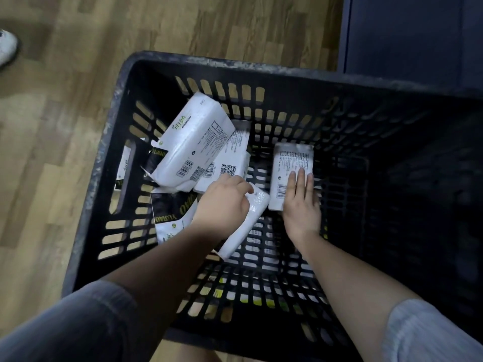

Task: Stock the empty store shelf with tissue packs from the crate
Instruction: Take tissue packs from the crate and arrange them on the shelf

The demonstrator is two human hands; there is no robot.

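Sleeves: 2 grey-blue sleeves [78,322] frame the bottom of the view, one on each forearm, both reaching down into the crate.
Crate: a black slotted plastic crate [235,62] stands on the floor, its scuffed rim nearest the viewer at the bottom and its far wall at the top; the right half of its inside is in deep shadow.
Left hand: the left hand [224,199] is low in the crate, fingers curled over the upper end of a white pack [248,226] that lies slanted on the crate bottom, gripping it.
Right hand: the right hand [300,205] lies flat with straight fingers pressed on the printed face of a second pack [290,165], which sits alone just right of the slanted one; nothing is clasped by this hand.
Black pack: a black-and-white pack [172,210] with gold lettering lies left of the left hand, against the left wall.
Pile: 2 more white packs overlap behind the left hand; a large pack [193,142] tilts up toward the far left corner, barcode and QR code facing up, and a lower pack [230,163] peeks out beneath its right edge.
Left wall: part of another pack shows through the slots at the left wall; I cannot tell its whole shape.
Floor: wood-pattern floor [65,152] surrounds the crate.
Shoe: a white shoe [6,47] shows at the far left edge.
Cabinet: a dark blue panel [407,32] rises beyond the crate's far right corner.
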